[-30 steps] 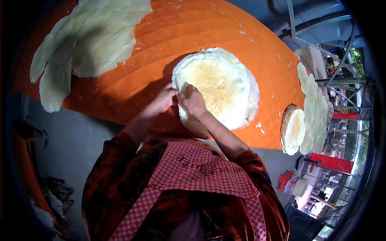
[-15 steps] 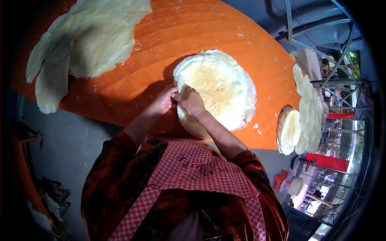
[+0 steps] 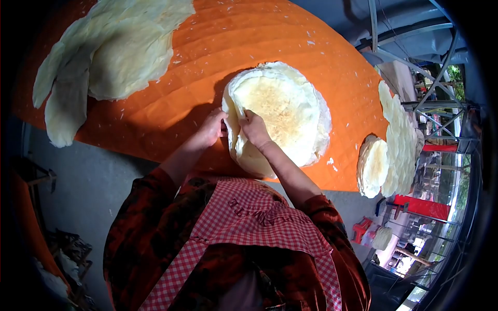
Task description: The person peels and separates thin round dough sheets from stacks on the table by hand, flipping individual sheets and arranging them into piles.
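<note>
A stack of thin, round flatbreads (image 3: pixel 282 111) lies on the orange cloth in front of me, its top browned in the middle. My right hand (image 3: pixel 254 128) pinches the left edge of the top flatbread, which is lifted and curls a little toward the right. At the stack's left side is my left hand (image 3: pixel 213 127), its fingers closed against the edges of the lower sheets. The fingertips of the left hand are partly hidden by the stack, so I cannot tell how many sheets it grips.
The orange cloth (image 3: pixel 233 41) covers a big table with white crumbs on it. Overlapping flatbread sheets (image 3: pixel 129 62) spread at the upper left, some hanging over the edge. A smaller flatbread stack (image 3: pixel 372 167) and more sheets (image 3: pixel 399 150) are on the right. Metal frame bars stand beyond.
My right hand has moved slightly right and peeled the top flatbread's edge away from the left side. The left hand stays at the stack's edge, and a gap has opened between the hands.
</note>
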`<act>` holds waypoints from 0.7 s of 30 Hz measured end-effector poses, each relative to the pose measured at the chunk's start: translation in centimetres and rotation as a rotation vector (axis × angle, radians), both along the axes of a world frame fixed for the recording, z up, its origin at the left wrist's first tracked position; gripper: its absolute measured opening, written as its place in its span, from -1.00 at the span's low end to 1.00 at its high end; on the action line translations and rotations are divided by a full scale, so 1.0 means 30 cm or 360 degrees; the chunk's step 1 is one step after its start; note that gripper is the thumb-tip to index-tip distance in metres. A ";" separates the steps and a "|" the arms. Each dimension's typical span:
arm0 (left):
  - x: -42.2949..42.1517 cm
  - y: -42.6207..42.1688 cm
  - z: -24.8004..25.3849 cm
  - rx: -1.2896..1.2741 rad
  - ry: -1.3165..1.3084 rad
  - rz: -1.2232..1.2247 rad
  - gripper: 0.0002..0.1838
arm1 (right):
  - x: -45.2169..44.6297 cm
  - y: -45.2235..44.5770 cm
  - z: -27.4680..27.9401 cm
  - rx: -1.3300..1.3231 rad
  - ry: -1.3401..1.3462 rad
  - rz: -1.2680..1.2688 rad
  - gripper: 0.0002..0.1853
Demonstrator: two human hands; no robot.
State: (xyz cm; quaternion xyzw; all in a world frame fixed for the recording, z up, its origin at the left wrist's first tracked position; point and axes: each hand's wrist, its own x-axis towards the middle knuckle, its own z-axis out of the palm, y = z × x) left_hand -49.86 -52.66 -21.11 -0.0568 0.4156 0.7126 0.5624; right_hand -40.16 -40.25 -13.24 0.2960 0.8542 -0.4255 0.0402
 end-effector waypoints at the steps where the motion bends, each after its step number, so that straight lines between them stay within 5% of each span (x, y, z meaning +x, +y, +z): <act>1: 0.008 0.000 0.010 -0.0038 0.0084 0.0011 -0.67 | -0.005 -0.013 0.015 0.0080 -0.0014 0.0026 -0.54; 6: 0.042 0.034 -0.014 -0.0150 0.0351 0.0125 -0.66 | -0.035 -0.037 -0.030 0.0628 -0.0029 0.0052 -0.58; 9: 0.032 0.050 -0.033 -0.0300 0.0492 0.0158 -0.70 | -0.027 0.025 0.018 0.0332 -0.0208 0.0014 -0.59; 13: 0.043 0.057 -0.065 -0.0347 0.0502 0.0147 -0.64 | 0.083 0.349 -0.107 -0.0077 0.0202 -0.0004 -0.46; 15: 0.038 0.061 -0.029 -0.0420 0.0543 0.0130 -0.65 | 0.134 0.472 0.129 0.0081 0.0518 -0.0159 -0.41; 18: 0.033 0.063 -0.032 -0.0397 0.0563 0.0115 -0.62 | 0.177 0.741 0.539 0.0026 0.0197 -0.0227 -0.59; 21: 0.033 0.058 -0.062 -0.0366 0.0575 0.0093 -0.60 | 0.195 0.627 0.943 0.0370 0.0227 -0.0133 -0.62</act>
